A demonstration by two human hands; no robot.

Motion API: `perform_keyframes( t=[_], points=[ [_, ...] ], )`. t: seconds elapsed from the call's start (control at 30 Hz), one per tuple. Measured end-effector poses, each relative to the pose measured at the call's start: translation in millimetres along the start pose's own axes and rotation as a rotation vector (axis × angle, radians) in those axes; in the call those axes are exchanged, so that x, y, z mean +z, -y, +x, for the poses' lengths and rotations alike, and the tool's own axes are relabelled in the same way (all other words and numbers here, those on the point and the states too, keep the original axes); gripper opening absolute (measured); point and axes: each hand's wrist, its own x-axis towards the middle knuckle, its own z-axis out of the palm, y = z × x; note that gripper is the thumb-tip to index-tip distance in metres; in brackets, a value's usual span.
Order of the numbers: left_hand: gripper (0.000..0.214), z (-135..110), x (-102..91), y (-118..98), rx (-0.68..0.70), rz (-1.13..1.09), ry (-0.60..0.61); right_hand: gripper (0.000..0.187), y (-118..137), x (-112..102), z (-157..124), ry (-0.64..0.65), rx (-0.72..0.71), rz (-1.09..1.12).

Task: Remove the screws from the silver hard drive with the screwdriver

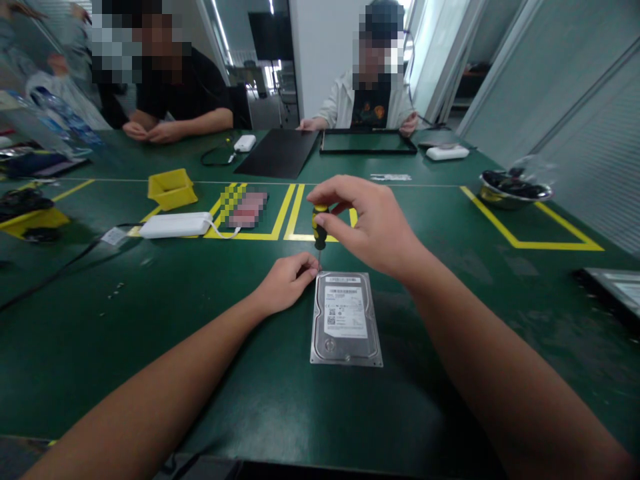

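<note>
A silver hard drive point(345, 313) with a white printed label lies flat on the green table. My right hand point(373, 223) grips the yellow-and-black handle of a screwdriver point(320, 230) between thumb and fingers. The screwdriver stands nearly upright, its thin shaft pointing down at the drive's far left corner. At that same corner my left hand point(290, 280) has its thumb and fingertips pinched together, close to the screwdriver's tip. Whatever is between those fingertips is too small to make out.
Small screws point(116, 291) lie scattered at left. Beyond are a white power bank point(176, 225), a yellow bin point(173, 189) and a black panel point(278, 153). A metal bowl point(515, 190) and another device point(615, 293) stand right. Two people sit opposite; one holds a black frame point(367, 151).
</note>
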Motion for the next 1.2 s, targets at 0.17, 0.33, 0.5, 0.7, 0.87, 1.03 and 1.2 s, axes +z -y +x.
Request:
perform_keyframes(
  t=[0.17, 0.33, 0.5, 0.7, 0.87, 1.03, 1.2],
  points=[
    [0.012, 0.5, 0.1, 1.0, 0.0, 0.006, 0.001, 0.027, -0.1, -1.0, -0.8, 0.046, 0.003, 0.059],
    [0.012, 0.7, -0.3, 0.6, 0.001, 0.006, -0.001, 0.028, 0.5, -1.6, -0.8, 0.031, 0.003, 0.047],
    [0.013, 0.0, -0.3, 0.8, -0.001, 0.009, 0.0, 0.024, 1.5, -1.6, 0.3, 0.019, -0.007, 0.037],
    [0.014, -0.7, -0.1, 0.3, -0.001, 0.013, 0.006, 0.023, 2.5, -2.1, -0.1, 0.024, -0.005, 0.042],
    [0.013, -0.5, -0.2, 0.3, 0.005, 0.012, 0.004, 0.023, 4.0, -2.3, 0.0, 0.033, 0.007, 0.038],
    [0.014, -0.3, -0.1, -0.4, 0.001, 0.013, 0.003, 0.022, 3.3, -2.7, 0.4, 0.039, -0.001, 0.027],
    [0.014, 0.4, -0.2, -1.0, 0.0, 0.006, 0.004, 0.024, 2.8, -3.3, 0.2, 0.051, -0.002, 0.029]
  ],
)
